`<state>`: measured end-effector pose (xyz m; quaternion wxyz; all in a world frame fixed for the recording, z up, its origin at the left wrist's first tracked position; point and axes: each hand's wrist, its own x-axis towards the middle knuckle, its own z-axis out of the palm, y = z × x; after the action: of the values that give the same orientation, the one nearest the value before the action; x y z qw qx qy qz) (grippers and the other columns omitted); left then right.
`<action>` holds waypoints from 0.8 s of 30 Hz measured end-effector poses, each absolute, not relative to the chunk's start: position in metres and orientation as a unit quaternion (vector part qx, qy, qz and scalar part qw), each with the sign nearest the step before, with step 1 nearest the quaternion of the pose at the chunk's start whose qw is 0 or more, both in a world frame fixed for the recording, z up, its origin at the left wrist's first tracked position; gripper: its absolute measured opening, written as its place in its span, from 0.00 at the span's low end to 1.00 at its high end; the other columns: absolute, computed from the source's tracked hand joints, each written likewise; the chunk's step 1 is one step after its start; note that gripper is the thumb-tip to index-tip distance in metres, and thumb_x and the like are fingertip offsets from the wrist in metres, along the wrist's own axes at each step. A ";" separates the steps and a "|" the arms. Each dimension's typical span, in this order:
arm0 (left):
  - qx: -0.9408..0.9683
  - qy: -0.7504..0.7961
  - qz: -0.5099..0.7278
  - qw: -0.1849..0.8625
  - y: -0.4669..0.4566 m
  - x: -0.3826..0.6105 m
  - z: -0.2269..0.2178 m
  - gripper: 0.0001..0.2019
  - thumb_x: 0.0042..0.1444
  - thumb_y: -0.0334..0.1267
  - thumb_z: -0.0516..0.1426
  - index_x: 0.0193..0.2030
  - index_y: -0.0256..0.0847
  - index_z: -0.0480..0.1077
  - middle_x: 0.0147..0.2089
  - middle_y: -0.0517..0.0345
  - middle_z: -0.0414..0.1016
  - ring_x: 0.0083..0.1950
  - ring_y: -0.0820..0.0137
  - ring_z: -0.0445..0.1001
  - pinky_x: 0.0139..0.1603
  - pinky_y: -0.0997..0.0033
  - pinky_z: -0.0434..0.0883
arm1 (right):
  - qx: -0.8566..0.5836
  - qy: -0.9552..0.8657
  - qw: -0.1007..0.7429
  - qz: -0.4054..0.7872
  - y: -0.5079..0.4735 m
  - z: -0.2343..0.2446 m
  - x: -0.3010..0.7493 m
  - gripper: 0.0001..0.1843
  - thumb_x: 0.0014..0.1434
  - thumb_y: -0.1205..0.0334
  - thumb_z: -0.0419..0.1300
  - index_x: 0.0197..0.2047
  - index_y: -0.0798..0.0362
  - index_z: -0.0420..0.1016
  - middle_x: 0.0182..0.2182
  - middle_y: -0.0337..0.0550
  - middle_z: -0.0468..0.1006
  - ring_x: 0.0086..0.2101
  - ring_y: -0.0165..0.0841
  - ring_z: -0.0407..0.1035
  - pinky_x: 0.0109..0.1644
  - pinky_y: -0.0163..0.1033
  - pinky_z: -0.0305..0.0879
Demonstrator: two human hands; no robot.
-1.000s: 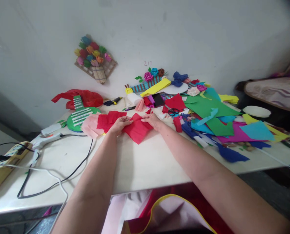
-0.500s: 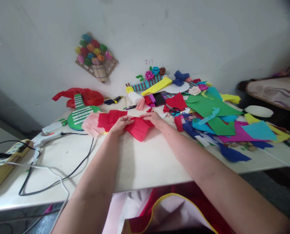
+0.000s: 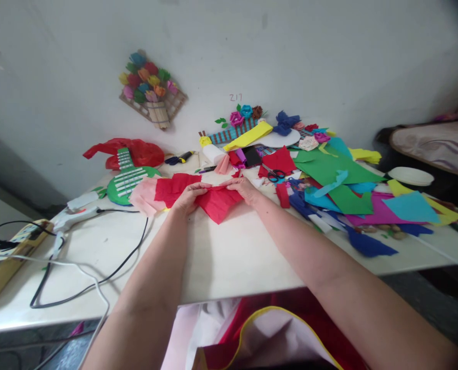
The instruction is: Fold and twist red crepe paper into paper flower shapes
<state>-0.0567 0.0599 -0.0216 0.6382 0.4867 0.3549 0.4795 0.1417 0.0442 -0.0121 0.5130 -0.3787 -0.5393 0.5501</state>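
Observation:
A red crepe paper sheet [image 3: 217, 204] lies folded on the white table [image 3: 232, 257], one corner pointing toward me. My left hand [image 3: 188, 195] pinches its top left edge with fingers closed on the paper. My right hand [image 3: 244, 187] presses and grips its top right edge. More red crepe paper [image 3: 171, 187] and a pink piece [image 3: 144, 198] lie just left of my left hand.
A heap of coloured paper sheets [image 3: 340, 190], scissors [image 3: 273, 173] and paper flowers [image 3: 244, 115] fills the right and back. A green paper guitar [image 3: 131, 180], a glue gun [image 3: 77, 213] and black cables [image 3: 78, 277] lie on the left. A flower craft [image 3: 152, 90] hangs on the wall.
The top of the red sheet has been folded down toward me, so the piece looks shorter. Both hands have stayed at its upper edge, shifting only slightly.

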 end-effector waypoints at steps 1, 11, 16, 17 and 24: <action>0.486 0.354 0.480 0.638 0.060 -0.057 -0.021 0.11 0.35 0.29 0.63 0.31 0.36 0.74 0.29 0.54 0.76 0.30 0.70 0.73 0.35 0.71 0.69 | -0.377 -0.540 0.512 0.552 0.045 -0.013 0.142 0.12 0.39 0.72 0.57 0.26 0.54 0.80 0.21 0.38 0.77 0.31 0.30 0.69 0.43 0.38 0.62; 0.502 0.348 0.505 0.610 0.062 -0.054 -0.023 0.08 0.36 0.36 0.61 0.26 0.34 0.75 0.28 0.51 0.76 0.31 0.67 0.73 0.36 0.69 0.68 | -0.373 -0.593 0.516 0.492 0.044 -0.012 0.140 0.13 0.40 0.68 0.53 0.23 0.55 0.79 0.22 0.39 0.77 0.33 0.33 0.68 0.43 0.37 0.60; 0.517 0.358 0.506 0.589 0.062 -0.053 -0.022 0.13 0.32 0.34 0.65 0.29 0.37 0.73 0.26 0.56 0.75 0.28 0.70 0.73 0.34 0.70 0.68 | -0.343 -0.625 0.532 0.457 0.045 -0.013 0.142 0.12 0.45 0.63 0.53 0.22 0.53 0.78 0.24 0.39 0.77 0.36 0.33 0.69 0.47 0.38 0.59; 0.522 0.355 0.506 0.587 0.062 -0.053 -0.021 0.15 0.31 0.33 0.66 0.31 0.37 0.73 0.26 0.57 0.75 0.27 0.71 0.72 0.32 0.71 0.67 | -0.344 -0.623 0.536 0.455 0.046 -0.014 0.142 0.11 0.45 0.62 0.54 0.22 0.53 0.78 0.25 0.39 0.77 0.36 0.33 0.69 0.47 0.38 0.59; 0.541 0.349 0.515 0.566 0.060 -0.051 -0.018 0.19 0.32 0.35 0.66 0.36 0.37 0.71 0.27 0.56 0.75 0.27 0.70 0.73 0.29 0.72 0.68 | -0.385 -0.553 0.548 0.496 0.054 -0.023 0.137 0.10 0.41 0.59 0.63 0.29 0.55 0.77 0.26 0.38 0.77 0.33 0.31 0.68 0.42 0.37 0.62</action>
<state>-0.0515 0.0596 -0.0184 0.5658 0.5414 0.3487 0.5150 0.1365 0.0541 -0.0229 0.5477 -0.3847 -0.5530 0.4962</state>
